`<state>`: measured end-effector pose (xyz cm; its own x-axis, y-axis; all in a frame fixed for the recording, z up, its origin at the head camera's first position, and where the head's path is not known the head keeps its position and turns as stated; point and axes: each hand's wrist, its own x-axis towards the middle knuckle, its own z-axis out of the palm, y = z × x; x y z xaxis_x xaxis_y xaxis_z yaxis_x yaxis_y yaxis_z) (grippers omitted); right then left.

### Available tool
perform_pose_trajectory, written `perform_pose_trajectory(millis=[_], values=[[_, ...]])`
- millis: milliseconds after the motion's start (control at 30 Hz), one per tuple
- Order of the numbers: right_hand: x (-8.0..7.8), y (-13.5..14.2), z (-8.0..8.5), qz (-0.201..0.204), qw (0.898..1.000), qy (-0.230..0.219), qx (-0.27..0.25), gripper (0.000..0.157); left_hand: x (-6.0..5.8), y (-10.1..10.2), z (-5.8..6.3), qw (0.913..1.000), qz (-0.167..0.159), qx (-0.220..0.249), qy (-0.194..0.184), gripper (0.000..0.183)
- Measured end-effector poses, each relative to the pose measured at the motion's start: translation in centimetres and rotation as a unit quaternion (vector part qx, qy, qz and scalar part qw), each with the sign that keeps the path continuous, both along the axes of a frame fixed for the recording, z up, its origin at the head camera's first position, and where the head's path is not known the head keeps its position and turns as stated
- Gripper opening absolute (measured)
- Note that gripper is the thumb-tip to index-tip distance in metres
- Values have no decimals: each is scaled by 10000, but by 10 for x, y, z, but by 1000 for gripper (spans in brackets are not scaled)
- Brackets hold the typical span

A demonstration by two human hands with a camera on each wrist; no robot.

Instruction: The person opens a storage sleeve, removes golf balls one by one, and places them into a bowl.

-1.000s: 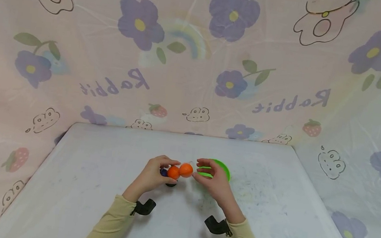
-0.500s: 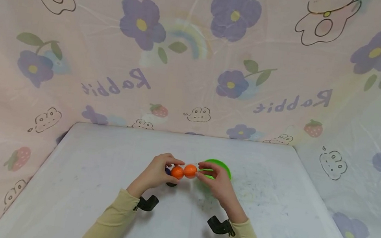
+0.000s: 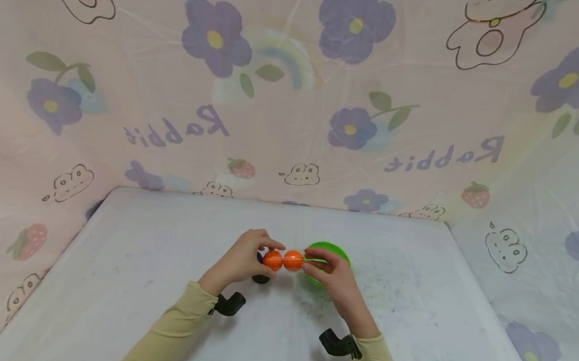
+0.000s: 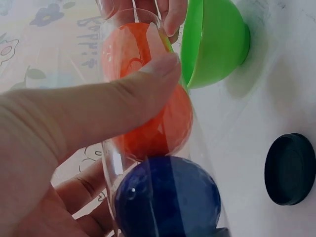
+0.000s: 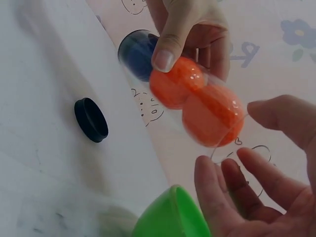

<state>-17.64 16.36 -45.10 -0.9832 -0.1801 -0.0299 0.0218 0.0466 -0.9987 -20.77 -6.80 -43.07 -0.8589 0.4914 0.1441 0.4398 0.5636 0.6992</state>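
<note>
A clear plastic tube (image 4: 116, 170) holds a blue ball (image 4: 168, 197) and two orange balls, the outer one (image 5: 215, 116) lying by the tube's right-hand end. My left hand (image 3: 243, 256) grips the tube around its middle, thumb across the inner orange ball (image 4: 163, 131). At the tube's rim, my right hand (image 3: 334, 276) has its thumb on one side and fingertips on the other, appearing to pinch it. The tube is held lying sideways above the table. A black round cap (image 5: 91, 120) lies apart on the table, under the left hand in the head view.
A green bowl (image 4: 217, 44) stands on the white table (image 3: 149, 260) just behind my right hand. Patterned cloth (image 3: 277, 101) rises at the table's back and sides. Black wrist mounts (image 3: 340, 343) stick out from the sleeves.
My left hand has moved right with the tube and its balls. The tube's end has come between the right hand's thumb and fingers. The bowl has stayed in place.
</note>
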Motion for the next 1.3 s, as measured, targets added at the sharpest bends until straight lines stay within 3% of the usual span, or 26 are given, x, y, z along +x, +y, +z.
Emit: perform_pose_trajectory(millis=[300,667,1300], values=[[-1,3,-10,102,9992,-83,-381,49,0,4,5,9987,32,-287,412,53],[-1,2,-16,-35,9965,-281,-787,44,-2,10,12,9944,25,-735,762,53],[-1,2,-13,-116,9944,-496,-924,48,-5,13,24,9923,-74,-817,926,52]])
